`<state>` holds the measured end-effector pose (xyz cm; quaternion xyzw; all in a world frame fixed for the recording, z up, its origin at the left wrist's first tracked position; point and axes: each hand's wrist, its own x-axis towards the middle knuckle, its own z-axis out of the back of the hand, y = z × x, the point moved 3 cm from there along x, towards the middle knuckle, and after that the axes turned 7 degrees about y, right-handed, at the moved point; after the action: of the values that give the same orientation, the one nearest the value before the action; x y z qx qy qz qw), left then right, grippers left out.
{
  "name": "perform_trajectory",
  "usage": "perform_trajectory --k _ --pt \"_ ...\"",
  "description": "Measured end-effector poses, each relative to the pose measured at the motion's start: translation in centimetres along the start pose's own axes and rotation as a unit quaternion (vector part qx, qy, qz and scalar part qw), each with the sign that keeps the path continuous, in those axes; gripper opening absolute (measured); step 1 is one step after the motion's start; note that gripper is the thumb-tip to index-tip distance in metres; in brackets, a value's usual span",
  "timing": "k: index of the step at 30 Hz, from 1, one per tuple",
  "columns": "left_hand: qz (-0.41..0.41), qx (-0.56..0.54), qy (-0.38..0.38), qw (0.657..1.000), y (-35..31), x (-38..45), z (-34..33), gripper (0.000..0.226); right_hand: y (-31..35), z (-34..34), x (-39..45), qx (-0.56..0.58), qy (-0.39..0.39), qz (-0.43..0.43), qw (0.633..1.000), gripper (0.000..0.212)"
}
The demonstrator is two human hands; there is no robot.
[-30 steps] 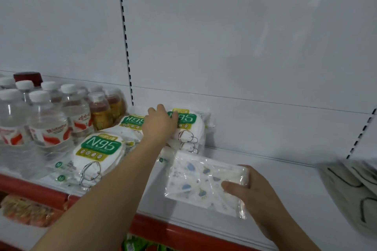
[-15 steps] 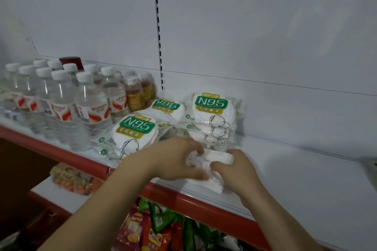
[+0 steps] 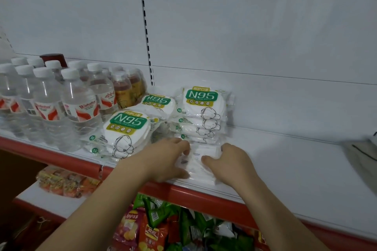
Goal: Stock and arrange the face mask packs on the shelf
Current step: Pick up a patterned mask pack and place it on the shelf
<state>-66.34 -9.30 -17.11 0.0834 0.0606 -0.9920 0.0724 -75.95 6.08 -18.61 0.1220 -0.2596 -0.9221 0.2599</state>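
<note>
Both hands were down on the shelf (image 3: 295,169) there, working one clear-wrapped mask pack (image 3: 199,161) that lay flat at the front edge, just in front of the tall N95 stack (image 3: 204,114). The left hand (image 3: 165,161) covered the pack's left side with its fingers curled onto the wrap, and the right hand (image 3: 230,161) gripped the right side, thumb on top and fingers hooked over the far edge; the two hands sat a little apart with the pack between them. The print on that pack was blurred, so it could have been the patterned kind, but that was hard to call. To the left, a second N95 pile (image 3: 126,130) leaned at the front, and a third N95 pack (image 3: 159,102) lay behind it against the water bottles (image 3: 79,104). Now the risks, as a judgement: the pack sat right at the red lip (image 3: 183,191), so a loose release or a backward tug could have tipped it over onto the snack bags (image 3: 155,228) below. A hard shove rearward could have knocked the tall stack, which looked slippery in its plastic and none too square. The leaning left pile looked ready to slide, too, if an arm brushed it.
</note>
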Motion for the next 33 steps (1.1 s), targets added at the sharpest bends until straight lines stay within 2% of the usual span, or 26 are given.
perform_trajectory --k 5,8,13,16,19,22,28,33 --pt "-0.006 -0.023 -0.005 1.0 0.1 -0.1 -0.2 0.057 -0.3 -0.2 -0.6 -0.032 -0.008 -0.006 0.999 0.048" --pt "-0.018 -0.052 -0.015 0.998 0.1 -0.5 0.1 0.06 -0.6 -0.1 -1.0 -0.003 -0.011 -0.012 1.0 0.054" --pt "-0.052 -0.115 -0.144 0.982 -1.7 -1.0 0.8 0.041 -2.5 1.2 -2.2 0.08 -0.039 0.007 0.996 0.054" --pt "-0.071 -0.22 -0.228 0.946 -4.4 -0.8 0.7 0.031 -4.0 2.5 -3.2 0.142 -0.083 0.045 0.985 0.046" --pt "-0.077 -0.351 -0.275 0.892 -8.0 0.0 0.5 0.018 -6.0 4.4 -4.8 0.183 -0.15 0.071 0.969 0.031" --pt "-0.073 -0.419 -0.283 0.86 -12.7 0.9 0.4 0.021 -8.9 6.9 -6.8 0.198 -0.202 0.076 0.956 0.025" --pt "-0.101 -0.465 -0.263 0.839 -24.3 3.0 0.0 0.028 -17.6 12.7 -11.3 0.209 -0.275 0.068 0.936 0.03" --pt "-0.119 -0.482 -0.246 0.833 -35.8 5.0 -0.4 0.021 -26.4 19.0 -15.4 0.201 -0.297 0.066 0.931 0.03"
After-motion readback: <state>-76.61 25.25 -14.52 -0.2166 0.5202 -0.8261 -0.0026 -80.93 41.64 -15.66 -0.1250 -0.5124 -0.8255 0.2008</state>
